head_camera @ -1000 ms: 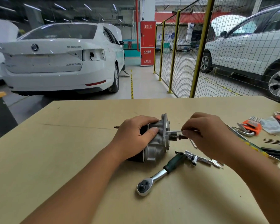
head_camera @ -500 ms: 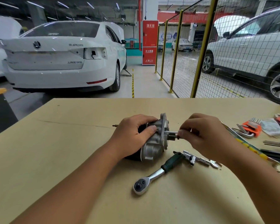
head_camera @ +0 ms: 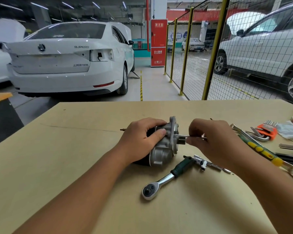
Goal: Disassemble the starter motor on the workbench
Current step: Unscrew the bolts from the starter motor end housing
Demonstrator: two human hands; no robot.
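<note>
The starter motor (head_camera: 164,146) lies on its side near the middle of the counter (head_camera: 74,157), its silver nose housing and mounting flange turned toward the person's right and its dark body tucked under the left hand (head_camera: 140,139). That hand wraps over the top of the motor with the thumb pressed against the housing, pinning it to the board. The right hand (head_camera: 208,139) is curled with its fingertips pinching a long thin bolt (head_camera: 182,135) that sticks out of the flange face — it looks like a through bolt being run out by hand, though what lies in the palm is hidden. To do this well, the bolt should probably be drawn straight along its own axis, turned lightly between thumb and forefinger rather than pried sideways, since a slender shank can bind or bend in a long bore. The left hand should keep steady downward pressure so the round body does not roll, and stay off the flange so the fingers are not in the way. Once free, the bolt is best laid somewhere it cannot roll off — beside the ratchet handle (head_camera: 167,178) just in front of the motor, or near the small socket extension (head_camera: 205,163) lying at the ratchet's grip end. Farther right lie a yellow-banded wrench (head_camera: 260,149) and an orange holder of hex keys (head_camera: 267,130), well apart from the work.
</note>
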